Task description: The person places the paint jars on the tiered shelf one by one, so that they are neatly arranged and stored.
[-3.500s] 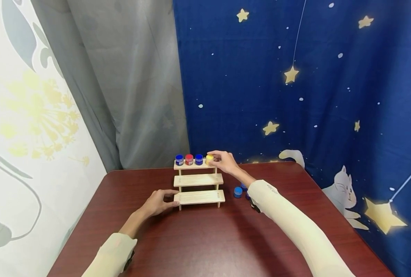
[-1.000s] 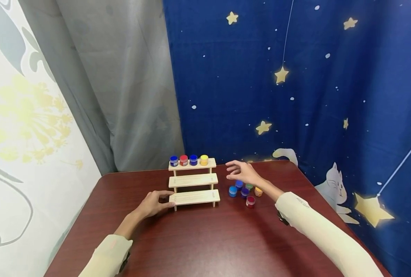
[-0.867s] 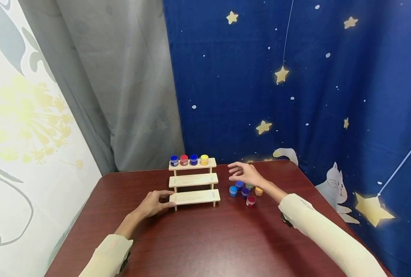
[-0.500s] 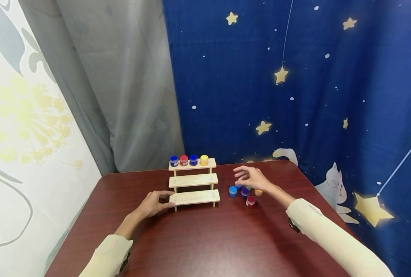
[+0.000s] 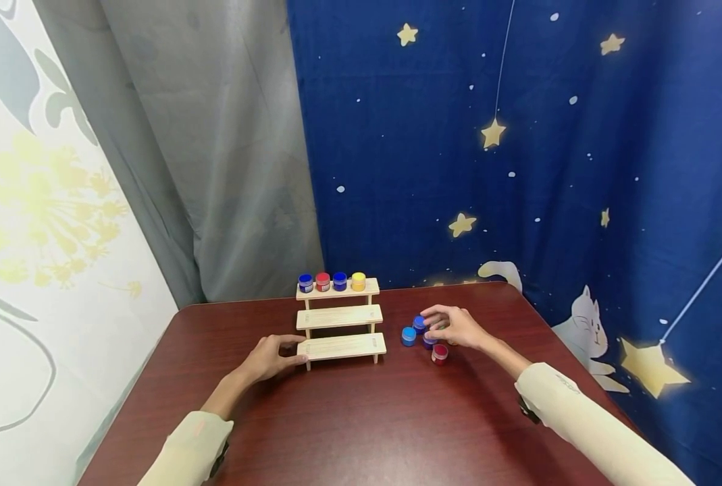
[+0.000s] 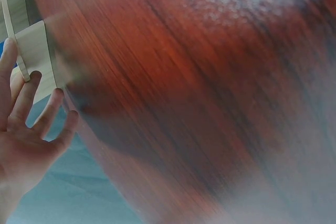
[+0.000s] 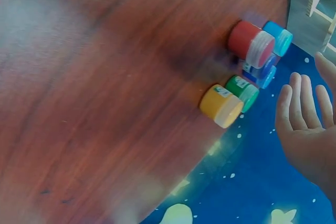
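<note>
A three-tier wooden rack (image 5: 341, 347) stands on the table; its top tier carries a blue jar (image 5: 306, 283), a red jar (image 5: 323, 282), another blue jar (image 5: 340, 282) and a yellow jar (image 5: 358, 282). My left hand (image 5: 266, 358) holds the left end of the lowest tier between thumb and fingers. My right hand (image 5: 460, 329) hovers over the group of loose jars right of the rack, fingers spread and nothing held. In the right wrist view that group shows a red jar (image 7: 251, 43), a green jar (image 7: 242, 93), an orange-yellow jar (image 7: 220, 106) and several blue ones.
The dark red table (image 5: 348, 432) reaches back to a grey curtain (image 5: 245, 169) and a blue star-patterned curtain (image 5: 397, 169). A light blue jar (image 5: 408, 337) is the loose one nearest the rack. A white patterned cloth (image 5: 50, 270) hangs at the left.
The right hand has let go of the yellow jar on the top tier and moved right and down to the loose jars. The left hand has stayed at the rack.
</note>
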`<state>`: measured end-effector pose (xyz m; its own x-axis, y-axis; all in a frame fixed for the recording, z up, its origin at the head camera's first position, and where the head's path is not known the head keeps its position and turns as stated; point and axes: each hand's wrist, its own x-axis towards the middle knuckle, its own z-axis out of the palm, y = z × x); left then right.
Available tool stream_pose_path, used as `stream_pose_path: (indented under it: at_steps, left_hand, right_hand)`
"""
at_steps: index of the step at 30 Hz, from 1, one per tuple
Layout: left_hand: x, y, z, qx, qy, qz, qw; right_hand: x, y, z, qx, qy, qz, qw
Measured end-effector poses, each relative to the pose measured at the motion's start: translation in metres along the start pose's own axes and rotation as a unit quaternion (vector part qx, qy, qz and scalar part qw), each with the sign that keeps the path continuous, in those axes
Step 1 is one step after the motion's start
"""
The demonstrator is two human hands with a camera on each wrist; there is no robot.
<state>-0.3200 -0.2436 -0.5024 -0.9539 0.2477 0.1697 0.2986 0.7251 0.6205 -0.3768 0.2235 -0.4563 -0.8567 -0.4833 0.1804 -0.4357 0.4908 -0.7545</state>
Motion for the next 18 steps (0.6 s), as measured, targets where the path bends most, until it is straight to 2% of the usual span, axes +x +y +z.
stream_pose_path:
  at_steps: [9,18]
  left_hand:
    - [0.001,-0.001,0.001,-0.001,0.001,0.003,1.0]
    - [0.0,0.0,0.0,0.005,0.001,0.007,1.0]
  right_hand:
    - [-0.018,0.018,0.0,0.018,-0.007,-0.022,0.9996]
    - [-0.029,0.037,0.002,-0.007,-0.005,-0.002,1.0]
